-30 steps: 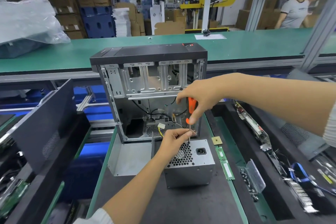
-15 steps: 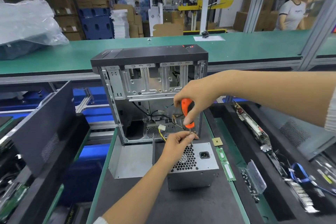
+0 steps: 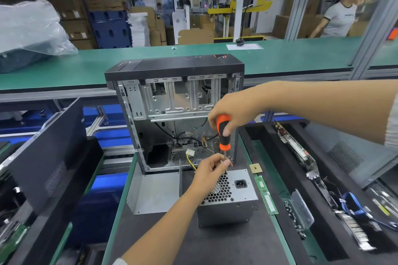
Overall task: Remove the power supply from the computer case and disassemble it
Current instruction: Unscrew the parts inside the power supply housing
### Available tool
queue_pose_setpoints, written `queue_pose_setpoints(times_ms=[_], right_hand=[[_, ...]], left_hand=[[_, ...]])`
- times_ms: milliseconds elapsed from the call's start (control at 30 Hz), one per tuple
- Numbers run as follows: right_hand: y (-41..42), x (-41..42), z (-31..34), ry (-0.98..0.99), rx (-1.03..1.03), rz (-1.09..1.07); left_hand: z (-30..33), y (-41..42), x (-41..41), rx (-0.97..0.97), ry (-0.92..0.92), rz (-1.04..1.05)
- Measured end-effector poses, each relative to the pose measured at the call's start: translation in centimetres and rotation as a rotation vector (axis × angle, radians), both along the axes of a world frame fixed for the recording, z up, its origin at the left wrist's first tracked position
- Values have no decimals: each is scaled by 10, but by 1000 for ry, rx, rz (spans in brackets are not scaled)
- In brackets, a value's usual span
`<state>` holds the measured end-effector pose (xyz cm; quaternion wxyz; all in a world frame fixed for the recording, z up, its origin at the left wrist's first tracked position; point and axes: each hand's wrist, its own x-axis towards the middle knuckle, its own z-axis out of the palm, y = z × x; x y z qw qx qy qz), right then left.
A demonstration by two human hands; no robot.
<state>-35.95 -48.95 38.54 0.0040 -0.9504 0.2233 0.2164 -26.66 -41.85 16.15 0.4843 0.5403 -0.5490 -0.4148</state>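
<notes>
Power supply out of the case, top screw being worked.

The power supply (image 3: 228, 198) is set on the mat at 6 o'clock of the computer case (image 3: 175, 112). The screwdriver (image 3: 224, 133) is gripped by the right hand (image 3: 232, 114); its shaft is pinched, apparently, by the left hand (image 3: 210, 173) at the box's 12 o'clock edge. The box is judged heavy, rigid, best held by its flat sides.

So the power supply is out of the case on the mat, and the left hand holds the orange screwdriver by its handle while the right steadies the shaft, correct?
Not quite: the hands are swapped. In the head view the right hand grips the orange screwdriver by its handle, and the left hand pinches the shaft near the tip. The power supply is indeed out of the case, on the mat.
</notes>
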Motion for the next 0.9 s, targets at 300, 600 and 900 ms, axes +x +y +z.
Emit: queue_pose_setpoints(times_ms=[300, 600, 900], right_hand=[[8, 11, -20, -6, -309, -218], [12, 20, 3, 85, -147, 22], [12, 18, -10, 123, -161, -6]], left_hand=[[-2, 0, 0, -12, 8, 20], [-1, 2, 2, -17, 43, 22], [-4, 1, 0, -16, 5, 7]])
